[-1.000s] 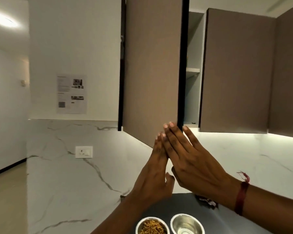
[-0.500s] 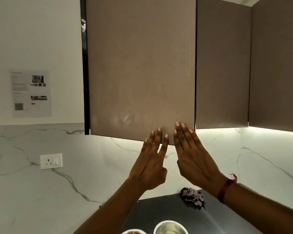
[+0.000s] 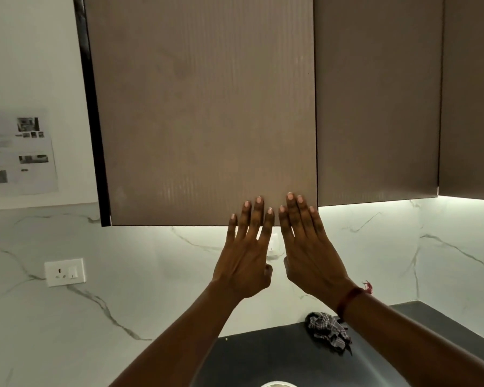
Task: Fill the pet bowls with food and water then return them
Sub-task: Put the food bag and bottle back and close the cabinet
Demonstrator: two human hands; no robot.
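The brown wall cabinet door (image 3: 201, 107) hangs above the counter, nearly flush with the doors beside it. My left hand (image 3: 246, 252) and my right hand (image 3: 308, 247) are both flat and open, fingertips pressed on the door's lower right corner. Neither hand holds anything. At the bottom edge of the view only the rim of one steel pet bowl (image 3: 277, 384) shows on the dark countertop (image 3: 263, 356). The other bowl is out of view.
A crumpled checked cloth (image 3: 327, 331) lies at the back of the counter. A white wall socket (image 3: 65, 272) sits on the marble backsplash at left. A printed paper sheet (image 3: 17, 152) is stuck on the white wall. More brown cabinet doors (image 3: 375, 107) continue to the right.
The cabinet door has swung from open to almost shut under both palms. The view has tilted up, so the two bowls have slid out at the bottom.
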